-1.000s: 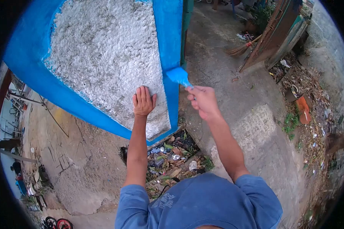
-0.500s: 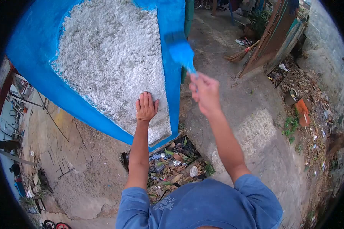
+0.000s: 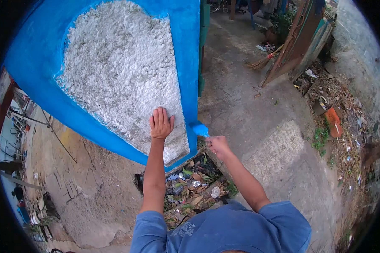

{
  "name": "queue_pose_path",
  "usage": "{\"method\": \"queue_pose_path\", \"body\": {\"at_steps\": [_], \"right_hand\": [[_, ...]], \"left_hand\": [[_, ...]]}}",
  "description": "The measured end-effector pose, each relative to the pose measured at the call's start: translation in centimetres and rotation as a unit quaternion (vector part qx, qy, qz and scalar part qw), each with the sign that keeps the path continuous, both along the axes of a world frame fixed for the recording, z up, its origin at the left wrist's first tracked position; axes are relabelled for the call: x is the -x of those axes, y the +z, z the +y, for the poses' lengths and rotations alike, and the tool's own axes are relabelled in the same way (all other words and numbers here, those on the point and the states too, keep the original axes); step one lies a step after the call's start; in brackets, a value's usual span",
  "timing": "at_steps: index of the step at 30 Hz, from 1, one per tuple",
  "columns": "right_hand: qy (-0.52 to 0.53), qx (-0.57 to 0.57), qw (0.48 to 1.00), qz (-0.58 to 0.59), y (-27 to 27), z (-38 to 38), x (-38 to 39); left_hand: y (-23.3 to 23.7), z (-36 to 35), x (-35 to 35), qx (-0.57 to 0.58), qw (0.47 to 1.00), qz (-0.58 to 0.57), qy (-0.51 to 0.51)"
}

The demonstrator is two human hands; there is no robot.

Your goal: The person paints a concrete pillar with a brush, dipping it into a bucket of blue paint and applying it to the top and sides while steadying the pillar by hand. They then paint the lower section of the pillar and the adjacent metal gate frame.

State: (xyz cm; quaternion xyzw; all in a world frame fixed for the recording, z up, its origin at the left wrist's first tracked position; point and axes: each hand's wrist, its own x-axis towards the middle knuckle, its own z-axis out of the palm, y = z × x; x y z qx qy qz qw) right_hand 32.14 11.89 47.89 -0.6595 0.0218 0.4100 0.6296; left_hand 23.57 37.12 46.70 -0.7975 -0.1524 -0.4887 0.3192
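Note:
My left hand (image 3: 159,125) lies flat, fingers stretched out, on the rough white patch (image 3: 122,63) of the wall. A smooth blue border (image 3: 185,55) surrounds this patch. Closed round the handle of a paintbrush, my right hand (image 3: 218,146) is low beside the wall's right edge. The paintbrush (image 3: 200,129) is coated in blue, and its bristles touch the lower part of the blue border. Most of the handle is hidden in my fist.
Below the wall's foot is a pit (image 3: 194,181) full of leaves and litter. A broom (image 3: 259,63) leans by a rusty panel (image 3: 291,46) at the upper right. Rubble and an orange brick-like piece (image 3: 334,122) lie along the right side.
My right hand has moved down along the wall's right edge with the paintbrush, from the upper border to its lower part. My left hand stays on the white patch.

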Motion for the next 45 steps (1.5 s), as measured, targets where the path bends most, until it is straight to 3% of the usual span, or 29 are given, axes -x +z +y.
{"method": "queue_pose_path", "body": {"at_steps": [4, 9, 13, 15, 16, 17, 18, 19, 21, 22, 24, 25, 29, 33, 38, 41, 43, 45], "right_hand": [[0.022, -0.048, 0.996, 0.069, 2.2, 1.7, -1.0], [0.004, -0.117, 0.99, -0.078, 14.1, 2.2, -0.8], [0.001, -0.148, 0.975, -0.168, 20.6, 0.7, 0.1], [0.016, -0.181, 0.932, -0.313, 23.8, -0.5, 0.3], [0.013, -0.179, 0.932, -0.316, 25.3, -0.9, 0.5], [-0.019, -0.115, 0.853, -0.508, 26.7, -1.1, 0.7], [-0.049, -0.045, 0.733, -0.677, 27.7, -1.1, 0.5], [-0.05, -0.042, 0.73, -0.681, 28.3, -0.7, 0.0], [-0.091, 0.015, 0.467, -0.88, 28.8, 0.0, -0.4], [-0.086, 0.016, 0.467, -0.88, 28.1, 0.1, -0.1], [0.027, 0.222, 0.39, -0.893, 25.2, 0.7, -0.2], [0.068, 0.261, 0.357, -0.894, 22.9, 0.9, -0.5], [0.158, 0.281, 0.327, -0.888, 16.5, 0.3, 0.1], [0.246, 0.249, 0.289, -0.891, 14.6, -0.9, -1.1], [0.308, 0.193, 0.248, -0.898, 18.3, -3.2, -5.4], [0.312, 0.134, 0.205, -0.918, 21.4, -2.6, -9.0], [0.313, 0.104, 0.184, -0.926, 23.8, -1.5, -10.2], [0.328, 0.115, 0.168, -0.923, 25.6, -0.2, -10.7]], "left_hand": [[0.1, -0.3, 0.0, 0.017, 1.0, -0.009, 0.01], [0.1, 0.1, 0.0, 0.012, 1.0, -0.005, -0.012], [0.1, -0.1, 0.0, 0.008, 1.0, -0.006, -0.017], [0.2, 0.0, 0.1, 0.009, 1.0, -0.008, -0.018], [0.2, 0.0, 0.1, 0.01, 1.0, -0.006, -0.02], [0.2, 0.0, 0.1, 0.01, 1.0, -0.01, -0.025], [0.2, 0.1, 0.0, 0.017, 0.999, -0.01, -0.028], [0.2, 0.0, 0.0, 0.025, 0.999, -0.008, -0.031], [0.2, -0.2, 0.1, 0.026, 0.999, -0.01, -0.03], [0.4, -0.3, 0.2, 0.021, 0.999, -0.009, -0.026], [0.4, -0.2, 0.2, 0.023, 0.999, -0.011, -0.03], [0.4, -0.1, 0.1, 0.021, 0.999, -0.01, -0.032], [0.4, -0.1, 0.1, 0.015, 0.999, -0.01, -0.027], [0.2, -0.1, -0.1, 0.014, 1.0, -0.006, -0.008], [0.4, -0.9, 0.1, 0.028, 0.999, -0.004, 0.023], [1.1, -2.1, 0.1, 0.042, 0.998, -0.055, -0.008], [3.7, -2.9, 0.0, 0.057, 0.991, -0.106, -0.052], [6.8, -3.0, -0.1, 0.049, 0.99, -0.135, -0.007]]}}
